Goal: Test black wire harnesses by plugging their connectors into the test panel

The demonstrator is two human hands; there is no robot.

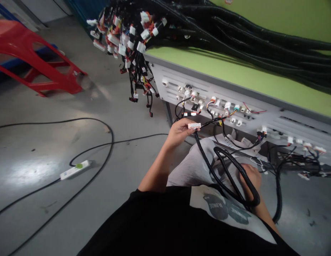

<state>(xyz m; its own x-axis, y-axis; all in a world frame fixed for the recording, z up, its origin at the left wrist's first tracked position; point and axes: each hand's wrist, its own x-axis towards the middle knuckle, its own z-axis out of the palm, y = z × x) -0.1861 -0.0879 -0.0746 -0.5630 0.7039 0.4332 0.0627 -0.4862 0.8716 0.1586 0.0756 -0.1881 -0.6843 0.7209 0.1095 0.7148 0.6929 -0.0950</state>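
My left hand [179, 132] pinches a white multi-pin connector [194, 126] in front of the panel, its pin face turned up toward me. From this connector a black sleeved wire harness [204, 151] runs down and loops over my lap and right forearm. My right hand [251, 174] rests low by my right leg, partly behind the harness loop; its fingers are hidden from view. Just beyond my left hand, the white test panel [170, 73] carries rows of sockets, several with wired connectors [213, 100] plugged in.
Thick black harness bundles [247, 42] lie on the green tabletop [202, 60], their white connector ends [122, 48] hanging off the left edge. A red stool [45, 67] stands at left. A power strip [74, 170] and black cables lie on the grey floor [101, 220].
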